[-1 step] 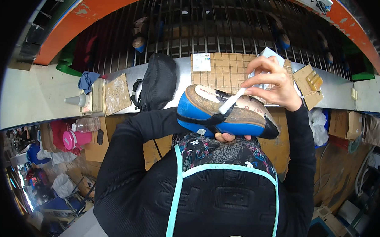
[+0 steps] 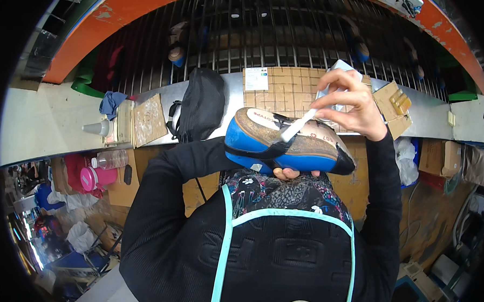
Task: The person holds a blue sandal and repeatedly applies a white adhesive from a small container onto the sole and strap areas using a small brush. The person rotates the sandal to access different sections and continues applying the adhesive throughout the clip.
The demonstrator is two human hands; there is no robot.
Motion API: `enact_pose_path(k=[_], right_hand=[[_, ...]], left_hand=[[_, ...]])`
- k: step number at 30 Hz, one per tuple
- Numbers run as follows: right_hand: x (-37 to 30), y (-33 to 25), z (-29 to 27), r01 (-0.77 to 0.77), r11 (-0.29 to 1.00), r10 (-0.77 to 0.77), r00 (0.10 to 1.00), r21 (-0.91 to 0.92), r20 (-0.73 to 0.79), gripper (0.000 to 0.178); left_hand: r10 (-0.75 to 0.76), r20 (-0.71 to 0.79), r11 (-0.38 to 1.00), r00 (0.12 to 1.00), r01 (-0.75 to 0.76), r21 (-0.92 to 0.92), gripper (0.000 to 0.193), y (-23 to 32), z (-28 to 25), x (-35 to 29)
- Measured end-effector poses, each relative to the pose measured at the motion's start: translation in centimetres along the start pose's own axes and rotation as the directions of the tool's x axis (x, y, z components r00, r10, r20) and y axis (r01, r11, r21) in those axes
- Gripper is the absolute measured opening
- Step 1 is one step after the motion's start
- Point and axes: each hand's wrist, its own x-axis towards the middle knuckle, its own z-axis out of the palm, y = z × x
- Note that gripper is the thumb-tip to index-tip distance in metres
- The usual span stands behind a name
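Note:
A shoe upper on a blue last point(image 2: 277, 147) lies sole side up across my lap, its toe pointing right. Black straps wrap over its brownish underside, where a pale insole strip shows. My left hand point(image 2: 290, 174) supports it from below; only some fingertips curl into view at its lower edge. Between the thumb and fingers of my right hand point(image 2: 349, 104) is a slim white brush-like stick point(image 2: 298, 126). Its lower end meets a strap on the underside, near the middle. Behind the right hand stands a whitish container point(image 2: 347, 68), partly covered by the fingers.
Lined cardboard point(image 2: 285, 91) covers part of the metal bench. On it to the left lies a black bag point(image 2: 202, 103); at right, a cardboard piece carries a yellowish block point(image 2: 400, 102). Metal bars point(image 2: 290, 34) with more shoes rise beyond. A pink container point(image 2: 92, 178) sits lower left.
My right hand and the white stick have shifted slightly, the stick's tip a little up along the strap. The shoe and my left hand have hardly moved.

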Motion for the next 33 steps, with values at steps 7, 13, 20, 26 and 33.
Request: enact_pose_path(k=[7, 13, 20, 26, 33], right_hand=[[-1.8, -2.1, 1.4, -0.301, 0.953, 0.276, 0.841, 0.02, -0.466, 0.016], [-2.1, -5.2, 7.4, -0.316, 0.91, 0.137, 0.84, -0.268, -0.525, 0.018], [-2.1, -5.5, 7.5, -0.281, 0.944, 0.171, 0.866, -0.173, -0.471, 0.019], [2.2, 0.8, 4.3, -0.461, 0.873, 0.189, 0.62, -0.158, -0.762, 0.015], [2.4, -0.7, 4.5, -0.456, 0.749, 0.0, 0.726, -0.481, -0.688, 0.014]], left_hand=[[0.44, -0.337, 0.814, 0.832, -0.212, 0.54, 0.097, 3.4, 7.6, -3.1], [0.98, -0.153, 0.162, 0.125, -0.07, 0.984, 0.107, 4.2, 15.0, -2.5], [0.981, 0.094, -0.112, 0.168, 0.1, 0.989, 0.087, 2.8, 16.2, -1.3], [0.993, 0.018, -0.036, 0.115, 0.156, 0.987, 0.09, 2.9, 15.5, -0.9], [0.978, -0.008, -0.022, 0.209, 0.144, 0.989, 0.091, 3.8, 14.3, -3.0]])
